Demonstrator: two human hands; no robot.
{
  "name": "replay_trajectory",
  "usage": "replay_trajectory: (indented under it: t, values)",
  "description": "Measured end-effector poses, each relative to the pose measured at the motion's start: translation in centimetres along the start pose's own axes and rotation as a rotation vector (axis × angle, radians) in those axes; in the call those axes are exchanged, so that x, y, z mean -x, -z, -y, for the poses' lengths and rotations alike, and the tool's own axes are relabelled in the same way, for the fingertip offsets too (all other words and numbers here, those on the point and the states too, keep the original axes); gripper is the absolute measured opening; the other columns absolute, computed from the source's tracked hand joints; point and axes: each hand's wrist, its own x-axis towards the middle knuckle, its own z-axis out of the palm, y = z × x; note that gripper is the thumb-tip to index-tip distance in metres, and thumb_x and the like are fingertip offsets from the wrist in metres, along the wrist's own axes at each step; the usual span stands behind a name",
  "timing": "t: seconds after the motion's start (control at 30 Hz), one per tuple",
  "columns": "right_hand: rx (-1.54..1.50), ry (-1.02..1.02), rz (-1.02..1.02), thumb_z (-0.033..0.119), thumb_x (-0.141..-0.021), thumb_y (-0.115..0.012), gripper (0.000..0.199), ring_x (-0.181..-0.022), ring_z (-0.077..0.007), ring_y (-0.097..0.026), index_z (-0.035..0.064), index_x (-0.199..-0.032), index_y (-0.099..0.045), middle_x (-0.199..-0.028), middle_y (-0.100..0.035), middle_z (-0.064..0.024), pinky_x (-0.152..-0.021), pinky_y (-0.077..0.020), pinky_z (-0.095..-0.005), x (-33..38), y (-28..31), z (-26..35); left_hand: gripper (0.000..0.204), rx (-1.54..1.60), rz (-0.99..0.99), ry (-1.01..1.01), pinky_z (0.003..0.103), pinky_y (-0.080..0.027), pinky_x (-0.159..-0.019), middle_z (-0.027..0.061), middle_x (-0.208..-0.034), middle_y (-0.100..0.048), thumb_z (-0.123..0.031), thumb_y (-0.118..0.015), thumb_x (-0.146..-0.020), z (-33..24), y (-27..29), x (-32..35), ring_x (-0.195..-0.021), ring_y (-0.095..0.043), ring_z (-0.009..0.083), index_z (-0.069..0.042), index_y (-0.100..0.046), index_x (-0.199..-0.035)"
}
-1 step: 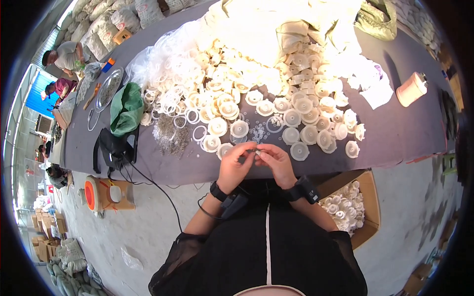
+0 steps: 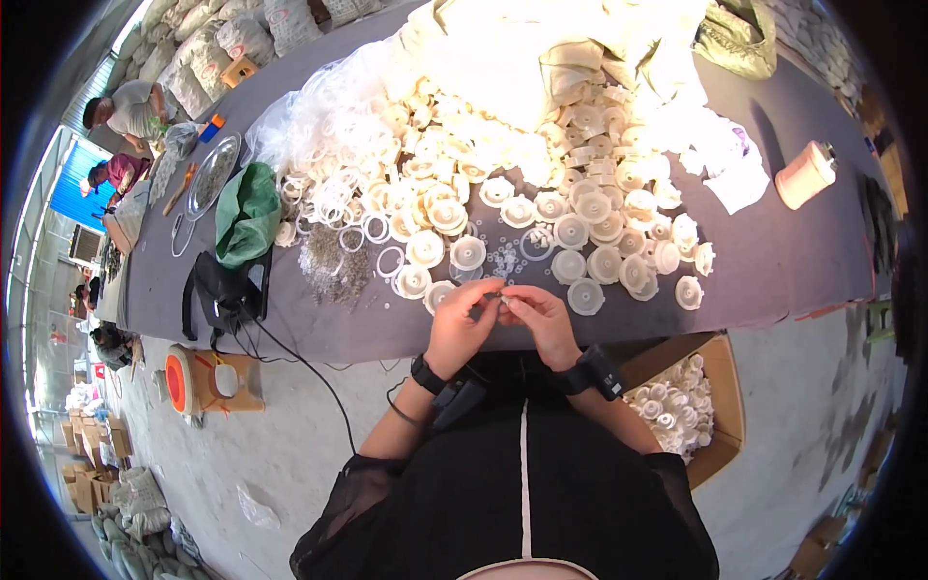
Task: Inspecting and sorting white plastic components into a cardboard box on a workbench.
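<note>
Fingertip to fingertip, my left hand (image 2: pixel 458 329) and my right hand (image 2: pixel 546 327) meet over the near table edge. Both are closed in a pinch. Between them are a small dark bit at the left fingertips and a pale bit at the right ones, too small to name. Just beyond my fingers lie tiny translucent rings (image 2: pixel 506 259). Round white plastic caps (image 2: pixel 586 297) are spread to the right and form a heap farther back. Larger thin white rings (image 2: pixel 391 261) lie left of my hands, beside a pile of small metallic pieces (image 2: pixel 333 266).
Left on the dark table (image 2: pixel 773 261) are a green cloth (image 2: pixel 247 215), a black bag with a cable (image 2: pixel 224 290) and a metal tray (image 2: pixel 213 174). A thread cone (image 2: pixel 806 175) stands far right. Below right, a cardboard box (image 2: pixel 727 411) holds white caps. Other people work far left.
</note>
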Motion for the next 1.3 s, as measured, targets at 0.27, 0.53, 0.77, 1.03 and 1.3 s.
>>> replay_trajectory:
  t: [0.27, 0.53, 0.77, 1.03, 1.3]
  values:
    - [0.021, 0.102, -0.113, 0.006, -0.087, -0.053, 0.016, -0.079, -0.0136, -0.058, -0.001, -0.1, -0.057, -0.085, -0.061, -0.0071, -0.072, -0.049, -0.0264, -0.1, 2.5, -1.5, 0.027, -0.329, 0.037, -0.26, 0.034, -0.047, -0.073, 0.0136, -0.096, -0.06, 0.005, -0.052, -0.074, 3.2, -0.7, -9.3, -0.085, -0.058, 0.0277, -0.002, -0.057, -0.099]
    - [-0.004, 0.114, -0.01, 0.004, -0.086, -0.053, 0.013, -0.078, -0.013, -0.057, -0.0001, -0.099, -0.056, -0.086, -0.06, -0.0063, -0.074, -0.0471, -0.0262, 0.0, 3.6, -2.2, 0.047, -0.877, 0.357, -0.304, 0.037, -0.036, -0.095, 0.0097, -0.117, -0.054, -0.002, -0.054, -0.069, 8.3, -2.1, -17.1, -0.113, -0.046, 0.0237, -0.013, -0.055, -0.114]
    - [-0.044, 0.142, -0.011, 0.002, -0.086, -0.053, 0.013, -0.077, -0.013, -0.058, 0.0002, -0.098, -0.055, -0.086, -0.061, -0.0062, -0.074, -0.0476, -0.0263, 0.0, 3.6, -2.0, 0.026, -0.881, 0.246, -0.262, 0.038, -0.043, -0.082, 0.0098, -0.093, -0.057, -0.005, -0.059, -0.066, 6.4, 0.4, -15.7, -0.093, -0.053, 0.028, -0.009, -0.061, -0.092]
    - [0.001, 0.234, -0.046, 0.001, -0.086, -0.053, 0.016, -0.083, -0.0148, -0.06, -0.0011, -0.101, -0.056, -0.092, -0.062, -0.0089, -0.077, -0.0499, -0.0275, -0.7, -0.2, 1.1, 0.013, 0.076, -0.158, 0.02, 0.026, -0.042, -0.062, 0.0031, -0.078, -0.058, -0.004, -0.064, -0.073, 1.7, -0.5, -7.0, -0.068, -0.052, 0.0105, -0.003, -0.057, -0.084]
    - [0.1, 0.292, -0.006, 0.001, -0.086, -0.053, 0.018, -0.081, -0.0153, -0.061, -0.0023, -0.103, -0.056, -0.091, -0.061, -0.01, -0.076, -0.0508, -0.0273, -0.9, -0.1, 1.2, 0.014, 0.597, 0.021, 0.184, 0.021, -0.047, -0.071, 0.0034, -0.087, -0.062, 0.001, -0.057, -0.082, 0.1, -0.9, -3.0, -0.078, -0.059, 0.0071, 0.001, -0.057, -0.096]
